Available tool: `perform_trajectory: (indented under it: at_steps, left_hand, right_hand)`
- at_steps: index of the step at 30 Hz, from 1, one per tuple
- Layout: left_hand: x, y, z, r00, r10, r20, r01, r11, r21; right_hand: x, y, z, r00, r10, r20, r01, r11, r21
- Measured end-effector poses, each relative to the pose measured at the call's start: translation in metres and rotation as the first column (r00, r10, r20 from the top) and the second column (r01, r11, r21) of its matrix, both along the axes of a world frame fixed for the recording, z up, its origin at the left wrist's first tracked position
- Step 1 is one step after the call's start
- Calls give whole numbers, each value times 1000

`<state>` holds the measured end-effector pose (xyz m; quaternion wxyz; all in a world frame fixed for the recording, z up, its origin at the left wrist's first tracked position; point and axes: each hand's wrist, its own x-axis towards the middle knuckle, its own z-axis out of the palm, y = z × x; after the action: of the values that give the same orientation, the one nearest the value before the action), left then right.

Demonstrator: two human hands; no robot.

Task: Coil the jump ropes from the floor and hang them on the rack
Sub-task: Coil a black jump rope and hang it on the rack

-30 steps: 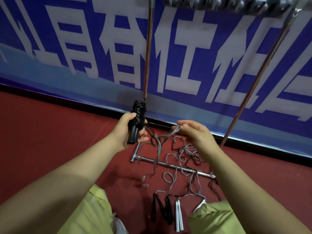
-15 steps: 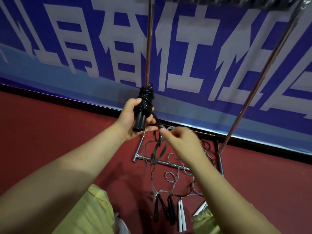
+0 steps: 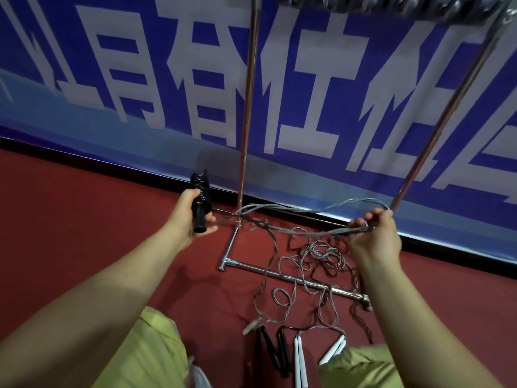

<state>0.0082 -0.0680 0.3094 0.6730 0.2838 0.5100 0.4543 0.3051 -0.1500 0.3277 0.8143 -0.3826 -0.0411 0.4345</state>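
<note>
My left hand (image 3: 188, 217) grips a coiled black jump rope bundle (image 3: 200, 197) by its handles, held upright. A grey rope (image 3: 302, 210) stretches in several strands from that hand across to my right hand (image 3: 373, 236), which pinches its looped end. One strand of it drops to a white handle (image 3: 253, 326) near the floor. Below lies a tangle of grey and dark ropes (image 3: 319, 256) on the red floor, with black handles (image 3: 272, 351) and white handles (image 3: 299, 359) near my knees. The metal rack (image 3: 247, 107) stands in front of me against the wall.
The rack's base bar (image 3: 293, 280) lies across the floor under the tangle, and its right upright (image 3: 447, 107) slants up. Hooks on the top bar (image 3: 391, 4) hold dark coiled ropes. A blue banner (image 3: 140, 79) covers the wall. My yellow-clad knees (image 3: 156, 354) fill the bottom.
My right hand has swung out to the right, pulling the grey rope taut between both hands. My left hand with the black bundle has dropped slightly and shifted left.
</note>
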Motion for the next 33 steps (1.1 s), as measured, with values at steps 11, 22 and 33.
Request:
perform_trajectory:
  at_steps: [11,22,33]
  left_hand:
    - [30,-10,6,983,-170,75,163,982,90]
    - [50,-29,24,932,-359,56,342,918,202]
    - [-2,-12,3,991,-34,128,30,999,35]
  right_hand:
    - [-23,-6,-16,406,651,641,-49,716,-696]
    - [-86,-2,-25,-187,668,721,-292,663,-690]
    - [-26,-13,-26,544,424,724,62,840,-539]
